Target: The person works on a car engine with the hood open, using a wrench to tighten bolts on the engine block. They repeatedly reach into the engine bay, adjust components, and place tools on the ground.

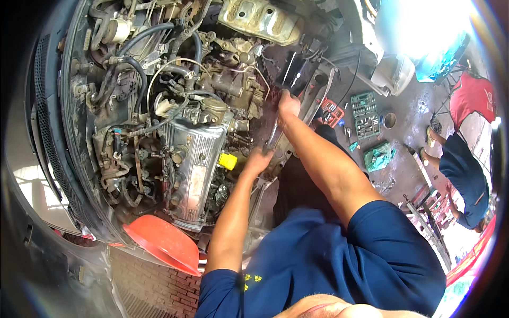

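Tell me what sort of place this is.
Probably a vehicle repair workshop: an exposed car engine, an open green tool case on the floor, and a red tool tray nearby.

Bar point(273, 136): smooth metal, some shine. Valve cover point(205, 143): ribbed metal, dull sheen. Cap point(228, 161): smooth plastic. Basin point(161, 241): smooth plastic. Hose point(143, 40): matt, rubbery. Shirt point(297, 257): matt cloth. Paving point(167, 283): rough brick.

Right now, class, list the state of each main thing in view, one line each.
Metal bar: held, slanting
Left hand: closed around it
Right hand: closed around it
Engine: exposed
Green socket case: open
Teal plastic bag: crumpled
Orange basin: tilted
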`<state>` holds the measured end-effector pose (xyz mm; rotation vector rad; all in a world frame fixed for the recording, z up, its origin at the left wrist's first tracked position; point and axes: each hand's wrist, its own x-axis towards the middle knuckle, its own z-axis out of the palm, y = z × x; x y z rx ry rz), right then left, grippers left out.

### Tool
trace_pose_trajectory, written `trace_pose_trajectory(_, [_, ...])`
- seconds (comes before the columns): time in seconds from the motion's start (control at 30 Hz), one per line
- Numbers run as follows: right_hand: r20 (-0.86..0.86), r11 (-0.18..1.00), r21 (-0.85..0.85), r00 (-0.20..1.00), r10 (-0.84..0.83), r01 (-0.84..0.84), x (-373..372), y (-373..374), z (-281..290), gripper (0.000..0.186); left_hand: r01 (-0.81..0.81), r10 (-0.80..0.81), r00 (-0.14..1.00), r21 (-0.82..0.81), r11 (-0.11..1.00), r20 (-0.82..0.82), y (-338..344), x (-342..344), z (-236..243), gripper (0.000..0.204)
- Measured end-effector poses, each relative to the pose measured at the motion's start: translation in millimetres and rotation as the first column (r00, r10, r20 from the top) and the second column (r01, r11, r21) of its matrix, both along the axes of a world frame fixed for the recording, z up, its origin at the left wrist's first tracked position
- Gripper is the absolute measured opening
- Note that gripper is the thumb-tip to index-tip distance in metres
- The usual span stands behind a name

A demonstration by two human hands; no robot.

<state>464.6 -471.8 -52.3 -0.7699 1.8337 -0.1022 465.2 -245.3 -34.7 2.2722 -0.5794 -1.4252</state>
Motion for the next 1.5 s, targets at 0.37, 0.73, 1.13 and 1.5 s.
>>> trace_pose_trajectory(0.37, [-0.239, 0.927, -0.096, 0.913, 0.331, -0.361, 9.7, 21.1, 11.6, 0.048, 0.074, -0.084, 0.986, 0.074, 0.994, 0.142, -12.8, -28.9, -79.3, 0.037])
trace_pose_trajectory(0.73, [-0.329, 0.954, -0.094, 0.914, 0.239, -0.283, 16.2, 16.3, 5.2, 0.047, 0.335, -0.322, 0.942, -0.197, 0.922, 0.094, 6.3, -24.4, -64.0, 0.042])
trace_pose_trajectory(1.13, [-0.364, 0.981, -0.072, 0.921, 0.141, -0.178, 16.5, 13.9, 17.4, 0.048, 0.126, -0.120, 0.992, -0.163, 0.978, 0.048, 9.6, -24.8, -41.8, 0.040])
trace_pose_trajectory(1.5, [-0.005, 0.752, -0.180, 0.765, 0.644, -0.634, -18.4, 7.2, -4.4, 0.045, -0.011, 0.012, 1.000, -0.032, 0.999, 0.029, 17.1, -14.6, -31.0, 0.035])
